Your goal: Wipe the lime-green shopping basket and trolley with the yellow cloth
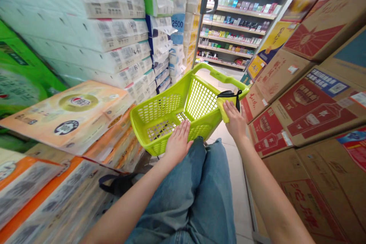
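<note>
A lime-green plastic shopping basket with perforated walls sits tilted in front of my knees. My left hand lies on its near rim, fingers stretched out and close together. At the right end of the basket, my right hand presses a yellow cloth against the corner. A black piece with a loop shows along the cloth's upper edge; I cannot tell whether it belongs to the cloth. The basket's handle stands over its far right end. Through the holes, the basket's floor appears bare.
Tall stacks of wrapped paper packs rise on the left, beside an orange carton. Brown and red cardboard boxes form a wall on the right. Shelves of small goods stand at the back. A dark strap lies near my left leg.
</note>
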`<state>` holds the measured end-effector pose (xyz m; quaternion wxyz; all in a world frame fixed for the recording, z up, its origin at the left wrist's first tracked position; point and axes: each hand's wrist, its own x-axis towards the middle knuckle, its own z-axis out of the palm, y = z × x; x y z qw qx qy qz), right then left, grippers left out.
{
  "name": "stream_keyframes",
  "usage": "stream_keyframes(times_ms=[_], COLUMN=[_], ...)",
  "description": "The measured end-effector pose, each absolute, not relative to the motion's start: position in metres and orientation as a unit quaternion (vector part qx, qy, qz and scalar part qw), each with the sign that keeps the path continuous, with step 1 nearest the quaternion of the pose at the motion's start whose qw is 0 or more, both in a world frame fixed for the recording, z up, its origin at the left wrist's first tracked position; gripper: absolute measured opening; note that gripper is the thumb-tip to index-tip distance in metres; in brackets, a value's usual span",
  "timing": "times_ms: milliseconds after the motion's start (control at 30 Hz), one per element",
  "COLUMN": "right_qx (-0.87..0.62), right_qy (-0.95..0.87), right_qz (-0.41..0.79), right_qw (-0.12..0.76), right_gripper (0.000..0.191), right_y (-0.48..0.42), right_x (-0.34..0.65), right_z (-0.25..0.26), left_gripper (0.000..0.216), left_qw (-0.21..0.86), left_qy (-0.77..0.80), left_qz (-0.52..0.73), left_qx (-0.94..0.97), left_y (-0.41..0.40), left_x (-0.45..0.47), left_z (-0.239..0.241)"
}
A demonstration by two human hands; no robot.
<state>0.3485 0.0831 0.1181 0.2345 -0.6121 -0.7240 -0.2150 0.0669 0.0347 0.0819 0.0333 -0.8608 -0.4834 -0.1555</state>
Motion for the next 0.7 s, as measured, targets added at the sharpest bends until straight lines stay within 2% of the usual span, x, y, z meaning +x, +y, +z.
stream_keyframes(times_ms=[100,300,467,600,700], right_qx=[-0.625,-0.544,-0.487,-0.554,-0.606], right_qy=[-0.714,-0.792,-0.834,-0.781,-0.738], right_qz=[-0.198,-0.144,-0.167,-0.195,-0.191], right_qw=[0.247,0.236,0.199,0.211,0.227], right_gripper=[0.065,0.059,0.055,0.056,0.061], right_y=[0.074,0.046,0.063,0.086,0.086], right_x=[0.310,0.231,0.285,0.345,0.338], right_z=[0.104,0.078,0.100,0.123,0.121], left_gripper=[0.074,0.072,0.073,0.072,0.072], left_qw=[0.037,0.036,0.035,0.034,0.030], left_qy=[-0.485,-0.485,-0.481,-0.483,-0.484], left_qz=[-0.159,-0.172,-0.165,-0.157,-0.157], left_qx=[-0.859,-0.857,-0.861,-0.861,-0.860], left_y=[0.034,0.035,0.035,0.035,0.034], left_x=[0.067,0.068,0.067,0.067,0.067], left_z=[0.081,0.079,0.079,0.080,0.080])
